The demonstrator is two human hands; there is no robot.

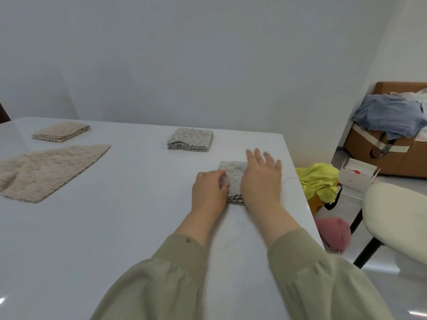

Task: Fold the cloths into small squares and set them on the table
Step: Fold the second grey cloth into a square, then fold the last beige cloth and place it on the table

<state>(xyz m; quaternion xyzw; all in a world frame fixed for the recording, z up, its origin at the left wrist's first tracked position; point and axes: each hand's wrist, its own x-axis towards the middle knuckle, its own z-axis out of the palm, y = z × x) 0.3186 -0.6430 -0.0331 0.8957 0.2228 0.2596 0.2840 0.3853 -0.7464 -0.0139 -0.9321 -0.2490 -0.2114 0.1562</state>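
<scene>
Left hand [209,192], right hand [261,179], two grey cloths [233,175] [190,138], two beige cloths [61,131] [46,172]

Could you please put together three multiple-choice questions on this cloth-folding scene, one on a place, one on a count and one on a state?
1. Where on the table does the unfolded beige cloth lie?
A) at the left
B) at the right edge
C) under the hands

2. How many cloths on the table are folded into squares?
A) one
B) three
C) five

3. How does the right hand meet the near grey cloth?
A) pinching a corner aloft
B) flat on top, fingers straight
C) not touching

1 A: it spreads at the left, in front of the folded beige cloth.
2 B: that one, the far grey cloth and the near grey one.
3 B: its fingers lie straight on the cloth, while the left hand grips the left edge.
</scene>
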